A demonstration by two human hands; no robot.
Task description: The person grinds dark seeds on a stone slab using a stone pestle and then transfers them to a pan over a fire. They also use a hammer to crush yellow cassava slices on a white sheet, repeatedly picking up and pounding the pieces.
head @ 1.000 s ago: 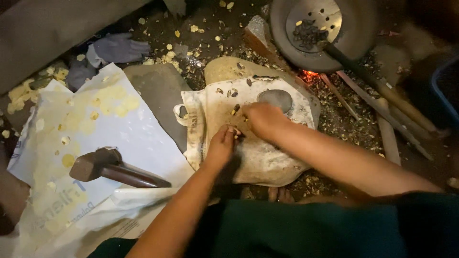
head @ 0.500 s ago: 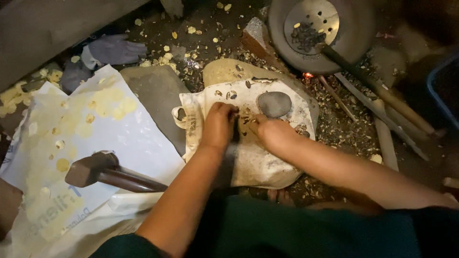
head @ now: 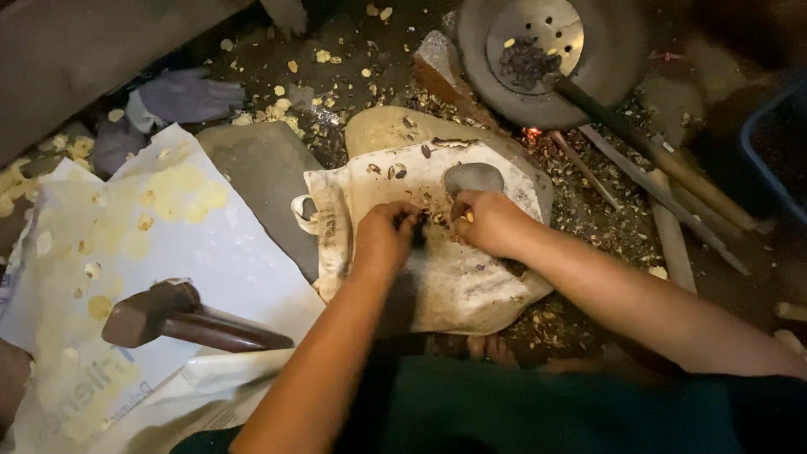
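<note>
Both hands are at work on the small heap of cracked nuts lying at the middle of the cloth, sorting kernel from shell. The left hand rests knuckles-up on the cloth's left half, its fingers curled down into the heap. Whether they actually pinch a piece is hard to tell in this dim light. The right hand, on the cloth's right half, has thumb and forefinger closed on a pale kernel. A smooth grey stone sits on the cloth's upper part, just beyond the right hand.

By my judgement the next move calls for a fine pinch to lift the kernel free of the dark shell scraps without scattering them.

Half a second ago the left hand lay higher on the cloth, level with the stone. It has since drawn back and now sits almost touching the right. Off the cloth to the left, the hammer on the white sheet has not moved, nor has the pan beyond the cloth's top edge.
</note>
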